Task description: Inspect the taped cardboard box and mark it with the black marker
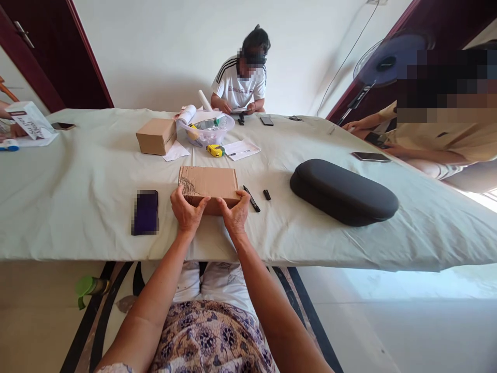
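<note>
A brown cardboard box (212,180) lies on the cloth-covered table in front of me, with dark scribbled lines on its top left corner. My left hand (189,210) grips its left front corner, thumb against the front face. On the opposite corner, my right hand (235,210) holds the box the same way. Just right of the box lies a black marker (251,199), and its cap (266,195) sits apart from it. To the left is a dark phone (145,212), partly blurred out.
A long black case (344,191) lies at right. Farther back are a second cardboard box (156,136), a plastic basin (209,135) of items and a yellow tape measure (216,150). People sit across the table and at both sides. A green-lidded bottle (91,286) is below the table's front edge.
</note>
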A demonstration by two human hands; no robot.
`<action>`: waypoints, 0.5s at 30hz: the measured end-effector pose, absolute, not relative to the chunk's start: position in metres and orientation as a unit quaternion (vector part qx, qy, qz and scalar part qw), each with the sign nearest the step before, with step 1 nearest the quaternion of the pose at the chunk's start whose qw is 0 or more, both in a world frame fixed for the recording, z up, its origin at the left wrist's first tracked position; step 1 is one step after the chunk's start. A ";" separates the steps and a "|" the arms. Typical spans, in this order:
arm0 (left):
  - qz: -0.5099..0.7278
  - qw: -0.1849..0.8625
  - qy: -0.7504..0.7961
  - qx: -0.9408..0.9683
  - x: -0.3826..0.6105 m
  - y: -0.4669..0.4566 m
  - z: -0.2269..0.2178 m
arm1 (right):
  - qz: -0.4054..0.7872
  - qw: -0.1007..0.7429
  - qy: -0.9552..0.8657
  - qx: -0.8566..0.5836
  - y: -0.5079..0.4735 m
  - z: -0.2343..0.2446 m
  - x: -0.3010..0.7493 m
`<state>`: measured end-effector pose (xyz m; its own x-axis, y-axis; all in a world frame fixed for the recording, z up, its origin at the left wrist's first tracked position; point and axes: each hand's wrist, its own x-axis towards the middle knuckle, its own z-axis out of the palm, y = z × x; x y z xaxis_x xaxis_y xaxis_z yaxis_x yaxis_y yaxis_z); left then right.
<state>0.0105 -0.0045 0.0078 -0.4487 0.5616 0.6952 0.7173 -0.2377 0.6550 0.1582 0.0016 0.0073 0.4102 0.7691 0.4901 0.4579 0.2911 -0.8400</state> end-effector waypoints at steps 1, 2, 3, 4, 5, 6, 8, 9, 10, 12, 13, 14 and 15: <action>-0.586 0.072 -0.615 -0.522 0.011 -0.005 0.008 | 0.126 0.602 -0.515 -0.597 0.002 0.010 0.154; -0.583 0.074 -0.618 -0.523 0.011 -0.006 0.009 | 0.124 0.599 -0.504 -0.610 0.002 0.012 0.151; -0.579 0.074 -0.620 -0.524 0.012 -0.006 0.009 | 0.123 0.596 -0.496 -0.619 0.003 0.014 0.148; -0.577 0.072 -0.622 -0.524 0.012 -0.007 0.010 | 0.122 0.595 -0.491 -0.625 0.003 0.015 0.146; -0.575 0.069 -0.624 -0.525 0.012 -0.007 0.010 | 0.121 0.596 -0.488 -0.626 0.003 0.015 0.146; -0.574 0.066 -0.624 -0.526 0.012 -0.007 0.010 | 0.120 0.598 -0.488 -0.624 0.002 0.015 0.146; -0.574 0.059 -0.622 -0.529 0.010 -0.006 0.008 | 0.124 0.611 -0.495 -0.606 0.002 0.014 0.150; -0.575 0.056 -0.620 -0.531 0.008 -0.005 0.007 | 0.128 0.618 -0.500 -0.593 0.001 0.013 0.153; -0.577 0.051 -0.616 -0.534 0.006 -0.005 0.006 | 0.135 0.626 -0.505 -0.579 0.000 0.012 0.157; -0.580 0.040 -0.603 -0.546 0.002 -0.002 0.005 | 0.151 0.638 -0.509 -0.558 -0.002 0.011 0.162; -0.580 0.032 -0.596 -0.554 -0.001 -0.001 0.004 | 0.157 0.642 -0.510 -0.551 -0.005 0.010 0.164; -0.579 0.023 -0.591 -0.561 -0.003 0.000 0.004 | 0.162 0.645 -0.511 -0.545 -0.008 0.009 0.165; -0.576 0.014 -0.588 -0.568 -0.004 0.000 0.004 | 0.164 0.646 -0.513 -0.540 -0.012 0.008 0.165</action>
<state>-0.0039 0.0004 0.0041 -0.3546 0.6515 0.6707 0.6831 -0.3093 0.6616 0.1654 -0.0115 0.0075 0.4191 0.7663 0.4869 0.3429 0.3630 -0.8664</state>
